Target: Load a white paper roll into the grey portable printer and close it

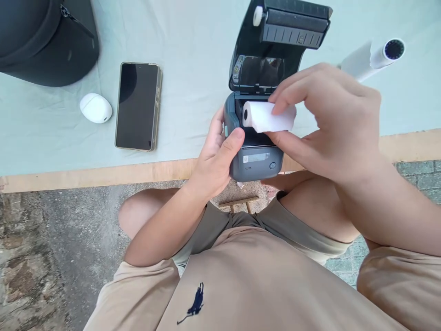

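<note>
A dark grey label printer [257, 168] sits at the table's near edge with its lid [268, 50] swung up, showing the roller and the clear inner window. My left hand [217, 156] grips the printer's left side, thumb over the front rim. Between the thumb and fingers of my right hand [330, 119] is a small white paper roll [267, 117], lying sideways at the mouth of the printer's compartment. The roll's dark core faces left. Whether it touches the compartment floor is hidden.
Left of the printer lie a smartphone [138, 105] and a white oval case [96, 108]. A black zippered bag [48, 41] stands at the far left. Another white roll [377, 59] lies behind my right hand. The cloth-covered table ends in a wooden edge [103, 180].
</note>
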{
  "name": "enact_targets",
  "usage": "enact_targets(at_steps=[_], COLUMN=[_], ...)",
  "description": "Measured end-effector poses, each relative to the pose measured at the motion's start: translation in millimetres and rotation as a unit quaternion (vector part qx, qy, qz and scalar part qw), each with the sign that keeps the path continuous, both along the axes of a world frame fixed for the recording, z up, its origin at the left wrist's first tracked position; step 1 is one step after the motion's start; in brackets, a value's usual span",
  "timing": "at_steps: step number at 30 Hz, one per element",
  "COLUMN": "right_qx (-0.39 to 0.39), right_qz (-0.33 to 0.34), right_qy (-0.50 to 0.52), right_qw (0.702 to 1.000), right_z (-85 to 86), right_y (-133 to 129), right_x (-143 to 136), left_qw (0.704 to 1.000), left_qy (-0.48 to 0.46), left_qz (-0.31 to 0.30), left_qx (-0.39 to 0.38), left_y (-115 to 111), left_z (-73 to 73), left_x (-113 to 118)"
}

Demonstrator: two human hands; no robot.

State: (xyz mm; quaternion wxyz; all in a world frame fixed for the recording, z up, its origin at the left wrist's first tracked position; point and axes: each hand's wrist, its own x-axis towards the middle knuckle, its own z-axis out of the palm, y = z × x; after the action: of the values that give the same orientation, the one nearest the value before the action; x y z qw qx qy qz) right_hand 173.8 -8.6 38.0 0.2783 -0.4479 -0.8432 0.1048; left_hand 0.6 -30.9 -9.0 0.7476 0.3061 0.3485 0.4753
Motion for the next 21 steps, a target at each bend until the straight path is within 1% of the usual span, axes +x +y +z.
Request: enact_targets(at_steps=[2,6,10,12,15,19,21], right_qx=[0.006,0.026,0.098,0.12,0.118,0.103,0.088], right_qz=[-0.004,0.021,0.011,0.035,0.095,0.133,0.146], right_qy=[-0.019,-0.017,-0.001,0.022,0.05,0.052,0.076], right_qw=[1.0,0.999,0.995,0.992,0.987,0.984,0.982], right_z=[-3.7,-10.4,-11.3,-10.6,-10.9,-13.3,-13.9], right_y=[2.4,6.3,4.7,2.9,0.8,-0.9,-1.5], right_x=[-1.4,-3.0,-2.1,-1.6,-1.9,-4.4,-4.8], left_qw=[1.0,1.0,1.0,1.0,0.999,1.0,1.0], left_qy=[0.002,0.003,-0.011,0.002,0.035,0.03,0.022], left_qz=[-0.006,-0.02,-0.02,-0.006,0.011,0.006,0.001], left_qx=[-0.003,0.005,-0.002,-0.009,-0.002,0.004,0.015], left_y=[0.3,1.0,3.1,5.2,8.7,10.9,10.7], left_z=[-0.3,1.5,0.3,-1.3,-2.6,0.5,3.1], left_x=[-1.3,-3.4,-2.2,-1.2,-1.5,-3.7,-4.1])
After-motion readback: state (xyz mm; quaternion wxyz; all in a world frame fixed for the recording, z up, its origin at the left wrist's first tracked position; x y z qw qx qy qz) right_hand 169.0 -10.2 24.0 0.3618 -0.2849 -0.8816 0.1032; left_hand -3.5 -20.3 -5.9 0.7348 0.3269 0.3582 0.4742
